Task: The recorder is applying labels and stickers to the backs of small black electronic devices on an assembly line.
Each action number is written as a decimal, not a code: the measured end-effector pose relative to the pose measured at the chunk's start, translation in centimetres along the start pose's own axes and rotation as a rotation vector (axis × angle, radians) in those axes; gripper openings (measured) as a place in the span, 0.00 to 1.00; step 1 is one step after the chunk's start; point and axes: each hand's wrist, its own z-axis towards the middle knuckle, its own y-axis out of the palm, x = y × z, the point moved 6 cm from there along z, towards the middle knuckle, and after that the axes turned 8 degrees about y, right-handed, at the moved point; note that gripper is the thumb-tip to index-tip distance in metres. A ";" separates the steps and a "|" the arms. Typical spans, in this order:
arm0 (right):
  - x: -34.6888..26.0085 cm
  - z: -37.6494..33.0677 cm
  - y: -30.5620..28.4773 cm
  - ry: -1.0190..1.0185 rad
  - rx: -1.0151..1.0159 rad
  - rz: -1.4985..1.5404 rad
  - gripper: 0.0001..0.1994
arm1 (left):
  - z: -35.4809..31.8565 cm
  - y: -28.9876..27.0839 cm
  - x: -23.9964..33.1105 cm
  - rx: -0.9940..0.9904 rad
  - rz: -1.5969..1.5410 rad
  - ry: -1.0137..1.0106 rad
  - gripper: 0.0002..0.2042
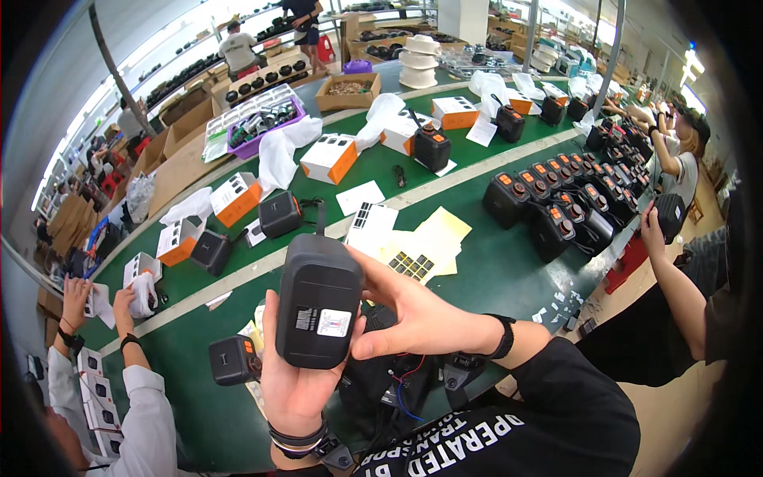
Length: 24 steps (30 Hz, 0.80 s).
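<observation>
Head view: one black boxy device (319, 300) held upright at centre above green conveyor table (493, 270), long axis near vertical, labelled face toward camera, left hand (290, 381) curled closed around its lower edge, right hand (413, 314) fingers half spread, thumb pressing white label (334, 322), four white-and-orange boxes (331, 157) beyond, one sheet of small dark stickers (412, 263) behind.
</observation>
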 end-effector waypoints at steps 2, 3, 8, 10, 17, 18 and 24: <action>0.4 0.3 0.6 0.012 0.034 -0.035 0.51 | 0.4 -0.2 0.6 -0.022 0.099 0.058 0.24; 0.6 0.2 0.7 0.031 0.079 0.027 0.52 | 0.5 -0.2 1.0 -0.044 0.197 0.122 0.23; -1.6 -0.6 0.7 -0.200 0.455 -0.618 0.54 | -0.2 1.2 2.5 -0.128 0.716 0.433 0.25; -2.0 -0.7 1.1 -0.312 0.572 -0.732 0.55 | -1.0 2.6 2.7 -0.158 1.036 0.631 0.30; -4.2 -1.6 3.2 -0.512 0.468 -0.817 0.47 | -1.4 0.8 5.3 -0.099 0.885 0.566 0.34; -4.0 -1.4 3.0 -0.510 0.473 -0.818 0.47 | -1.3 0.5 5.2 -0.118 0.800 0.495 0.34; -1.7 0.9 2.2 -0.301 0.360 -0.491 0.44 | -1.6 -0.1 6.1 -0.123 0.796 0.486 0.31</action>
